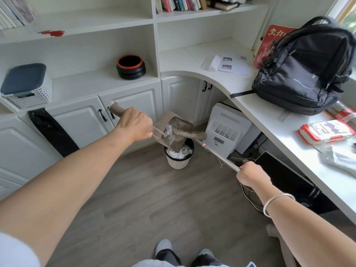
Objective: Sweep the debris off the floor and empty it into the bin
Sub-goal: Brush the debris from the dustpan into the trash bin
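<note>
Tan plastic dustpan [184, 124] tilted over the round white bin [177, 163]. Crumpled white debris [169, 132] in the pan, more in the bin. Straw-bristle broom head [192, 133] sits against the pan. Left hand [134, 124] fisted round the pan's tube handle. Right hand [250, 173] clenched on the thin metal broom pole. Grey wood-grain floor [154, 199].

My L hand [134, 125] holds the dustpan [178, 144] tilted over the bin [178, 164], which stands on the floor [154, 199] before the cupboard doors [138, 100]. R hand [250, 174] grips the broom [192, 133], head in the pan on the debris [170, 133]. R of bin, under the counter [260, 120]: an appliance [227, 130]. On counter: backpack [304, 68], w/ papers [227, 64] to its L. Shelf [86, 81] far L: pot [131, 67], basket [27, 87].
</note>
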Motion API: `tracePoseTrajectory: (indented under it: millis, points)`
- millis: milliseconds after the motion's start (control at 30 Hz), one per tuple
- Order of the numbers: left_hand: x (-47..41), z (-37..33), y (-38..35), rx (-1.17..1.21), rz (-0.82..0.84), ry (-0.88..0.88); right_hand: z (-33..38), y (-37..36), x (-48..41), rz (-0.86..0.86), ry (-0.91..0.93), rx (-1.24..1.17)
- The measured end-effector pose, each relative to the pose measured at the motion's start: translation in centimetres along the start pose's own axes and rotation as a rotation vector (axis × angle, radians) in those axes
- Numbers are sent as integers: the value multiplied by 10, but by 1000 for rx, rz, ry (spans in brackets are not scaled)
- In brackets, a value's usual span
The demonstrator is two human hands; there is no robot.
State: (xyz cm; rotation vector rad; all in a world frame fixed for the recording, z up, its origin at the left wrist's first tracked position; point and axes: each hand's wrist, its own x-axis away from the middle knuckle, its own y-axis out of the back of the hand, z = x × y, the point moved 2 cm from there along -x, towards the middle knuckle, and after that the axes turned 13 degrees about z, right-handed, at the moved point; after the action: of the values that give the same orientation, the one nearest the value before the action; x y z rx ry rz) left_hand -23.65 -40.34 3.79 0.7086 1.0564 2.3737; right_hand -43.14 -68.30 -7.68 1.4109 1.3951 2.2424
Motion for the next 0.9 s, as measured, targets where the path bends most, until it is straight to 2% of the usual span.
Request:
tracePoseTrajectory:
  millis: [133, 400, 900]
  points:
    - [-3, 0, -1, 2, -67, -19, -13, 14, 1, -17, -5, -49]
    - [0, 8, 2, -55, -88, -57, -3, 8, 4, 9, 36, -161]
    - [20, 12, -16, -129, -64, -121, 14, -18, 15, 15, 13, -17]
